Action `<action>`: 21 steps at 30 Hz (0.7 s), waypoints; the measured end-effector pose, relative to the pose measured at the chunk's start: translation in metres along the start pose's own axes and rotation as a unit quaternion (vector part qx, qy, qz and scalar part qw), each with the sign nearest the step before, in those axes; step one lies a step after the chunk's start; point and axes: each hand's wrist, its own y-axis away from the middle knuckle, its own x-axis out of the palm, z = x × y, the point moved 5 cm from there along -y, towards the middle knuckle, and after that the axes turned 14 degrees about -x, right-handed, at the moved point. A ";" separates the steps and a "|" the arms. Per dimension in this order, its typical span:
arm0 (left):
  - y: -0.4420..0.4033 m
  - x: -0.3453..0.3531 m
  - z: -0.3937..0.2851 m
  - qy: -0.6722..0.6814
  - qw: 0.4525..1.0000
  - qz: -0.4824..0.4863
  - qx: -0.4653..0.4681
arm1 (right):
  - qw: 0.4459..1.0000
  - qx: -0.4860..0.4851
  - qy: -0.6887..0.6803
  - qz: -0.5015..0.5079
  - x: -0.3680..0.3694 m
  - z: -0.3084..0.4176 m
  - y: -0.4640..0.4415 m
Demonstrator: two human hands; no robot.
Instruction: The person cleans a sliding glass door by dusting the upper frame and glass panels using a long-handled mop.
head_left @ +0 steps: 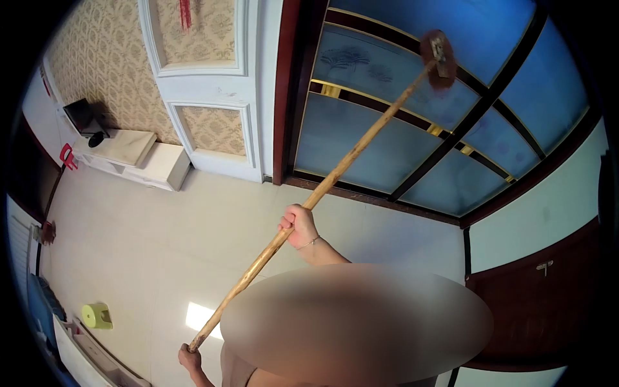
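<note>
My right hand (pixel 298 226) is wrapped around the middle of a long wooden mop handle (pixel 351 155), and a thin bracelet circles that wrist. Lower left, my left hand (pixel 189 358) grips the handle's bottom end. The mop is raised at a slant, with its reddish-brown oval head (pixel 440 74) at the upper right. That head overlaps the blue glass door (pixel 380 138) with dark and gold bars; whether it touches the glass I cannot tell. A blurred oval covers much of the lower middle.
A white low cabinet (pixel 164 168) with a dark screen (pixel 82 117) stands by the patterned wall at left. On the pale tiled floor (pixel 129 238) sits a yellow-green stool (pixel 97 316). A dark red door (pixel 529 303) is at right. White furniture (pixel 84 351) lines the lower left.
</note>
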 end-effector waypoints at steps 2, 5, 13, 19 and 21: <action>-0.017 -0.004 0.030 0.000 1.000 0.010 0.010 | 1.000 0.011 0.017 -0.009 0.027 -0.030 0.004; -0.031 -0.012 0.066 0.020 1.000 0.011 0.006 | 0.999 0.028 0.024 -0.008 0.063 -0.076 0.009; -0.018 -0.041 0.110 -0.092 0.961 -0.194 0.176 | 0.995 0.070 0.074 0.019 0.133 -0.161 0.021; -0.070 -0.001 0.187 -0.076 0.960 0.221 -0.157 | 0.993 0.085 0.085 0.012 0.162 -0.195 0.033; -0.073 -0.002 0.189 -0.071 0.960 0.213 -0.166 | 0.990 0.114 0.083 0.016 0.164 -0.204 0.035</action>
